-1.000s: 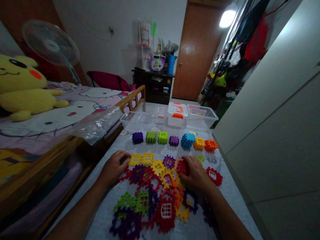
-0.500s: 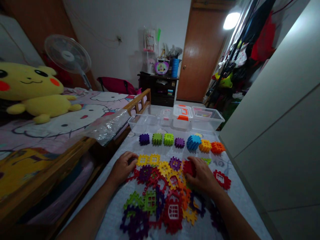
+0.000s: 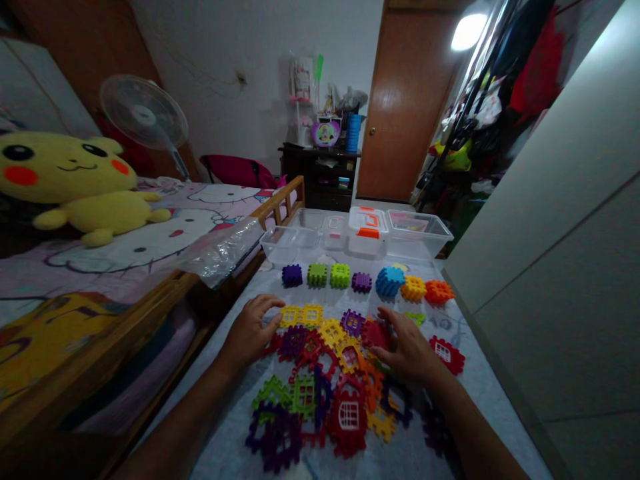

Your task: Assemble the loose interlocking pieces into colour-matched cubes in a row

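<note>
My left hand [image 3: 253,330] is at the left end of two yellow window-pattern block pieces [image 3: 301,315]. Its thumb and fingers are apart, with the tips by the near piece's edge. On the right, my right hand [image 3: 407,347] has thumb and fingers at opposite edges of a red block piece [image 3: 375,333]. A purple window piece [image 3: 353,323] lies just left of that red one. Toward me spreads a pile of flat interlocking pieces, among them a red arched-window piece [image 3: 349,415], a green piece [image 3: 303,395] and dark purple ones [image 3: 275,437].
Behind the pile stands a row of stacked blocks, including a blue stack [image 3: 390,282] and an orange stack [image 3: 439,292]. Clear plastic boxes [image 3: 290,245] line the table's far end. A wooden bed rail [image 3: 100,340] borders the left, a pale cabinet [image 3: 560,267] the right.
The red piece at my right hand has shifted slightly left and lies flatter. My left hand's thumb and fingers have spread a little. The view has shifted slightly.
</note>
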Motion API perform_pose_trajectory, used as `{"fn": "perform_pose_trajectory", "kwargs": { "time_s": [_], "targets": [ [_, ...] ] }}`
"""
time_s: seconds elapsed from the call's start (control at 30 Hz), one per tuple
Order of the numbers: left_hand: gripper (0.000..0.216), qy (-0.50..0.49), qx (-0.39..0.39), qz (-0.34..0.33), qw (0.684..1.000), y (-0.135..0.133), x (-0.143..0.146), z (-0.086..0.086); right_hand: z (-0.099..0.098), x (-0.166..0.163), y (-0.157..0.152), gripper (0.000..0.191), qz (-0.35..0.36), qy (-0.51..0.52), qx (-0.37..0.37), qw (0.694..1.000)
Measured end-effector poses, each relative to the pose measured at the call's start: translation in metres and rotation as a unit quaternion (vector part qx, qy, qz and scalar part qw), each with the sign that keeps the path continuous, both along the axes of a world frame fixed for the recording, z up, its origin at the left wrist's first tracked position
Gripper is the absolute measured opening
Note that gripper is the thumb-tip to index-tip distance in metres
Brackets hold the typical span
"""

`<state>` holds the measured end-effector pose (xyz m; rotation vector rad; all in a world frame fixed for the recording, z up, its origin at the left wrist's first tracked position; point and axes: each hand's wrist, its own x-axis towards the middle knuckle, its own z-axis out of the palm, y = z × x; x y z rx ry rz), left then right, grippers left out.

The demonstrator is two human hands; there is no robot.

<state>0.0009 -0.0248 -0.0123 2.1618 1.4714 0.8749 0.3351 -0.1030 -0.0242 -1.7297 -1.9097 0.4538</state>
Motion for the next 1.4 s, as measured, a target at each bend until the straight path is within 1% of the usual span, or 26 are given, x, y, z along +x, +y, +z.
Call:
{"fn": "perform_pose_trajectory", "kwargs": {
  "time_s": [0.07,0.13,0.2,0.27,0.37,0.47,0.57,0.73,0.87,0.93,1.03,1.13,1.2,1.27,1.3,1.33,1.4],
  "targets": [
    [0.024,0.028,-0.004,-0.051,0.998,-0.009,0.014,0.016,0.005,0.006,0.0,0.059,-0.012,0.042,0.02,0.999],
    [0.025,0.049,-0.005,-0.126,0.991,-0.018,0.034,0.029,0.011,0.012,0.0,0.05,-0.034,0.087,0.037,0.995],
    [0.029,0.071,0.007,-0.211,0.975,-0.024,0.06,0.037,0.016,0.018,0.001,0.042,-0.068,0.134,0.054,0.987],
    [0.033,0.098,0.027,-0.278,0.955,-0.025,0.089,0.04,0.017,0.022,0.001,0.038,-0.099,0.185,0.064,0.976],
    [0.036,0.155,0.048,-0.336,0.928,-0.019,0.131,0.038,0.014,0.026,0.003,0.038,-0.123,0.236,0.064,0.962],
    [0.035,0.198,0.06,-0.352,0.913,-0.011,0.16,0.031,0.01,0.029,0.005,0.034,-0.135,0.224,0.073,0.962],
    [0.033,0.247,0.063,-0.355,0.899,-0.006,0.177,0.025,0.008,0.031,0.006,0.031,-0.145,0.193,0.085,0.967],
    [0.029,0.297,0.069,-0.341,0.889,-0.003,0.188,0.018,0.007,0.032,0.007,0.029,-0.145,0.181,0.097,0.968],
    [0.038,0.32,0.051,-0.336,0.884,-0.003,0.192,0.019,0.004,0.032,0.007,0.027,-0.144,0.172,0.105,0.969],
    [0.041,0.32,0.053,-0.337,0.884,-0.003,0.193,0.021,0.003,0.031,0.007,0.026,-0.142,0.169,0.107,0.97],
    [0.039,0.298,0.08,-0.336,0.89,-0.003,0.189,0.027,0.003,0.03,0.007,0.026,-0.138,0.161,0.103,0.972],
    [0.041,0.249,0.098,-0.325,0.907,0.003,0.17,0.039,0.003,0.029,0.006,0.028,-0.129,0.143,0.09,0.977],
    [0.044,0.208,0.091,-0.312,0.923,0.011,0.146,0.051,0.003,0.029,0.005,0.028,-0.111,0.118,0.067,0.985],
    [0.044,0.184,0.073,-0.276,0.941,0.023,0.113,0.061,0.003,0.028,0.005,0.028,-0.084,0.073,0.037,0.993],
    [0.043,0.181,0.06,-0.248,0.95,0.03,0.095,0.064,0.004,0.027,0.004,0.029,-0.069,0.044,0.021,0.996],
    [0.042,0.187,0.042,-0.223,0.956,0.037,0.076,0.065,0.005,0.025,0.004,0.03,-0.054,0.014,0.006,0.998],
    [0.041,0.189,0.02,-0.179,0.965,0.051,0.037,0.062,0.007,0.021,0.003,0.031,-0.024,-0.039,-0.017,0.999]
  ]
}}
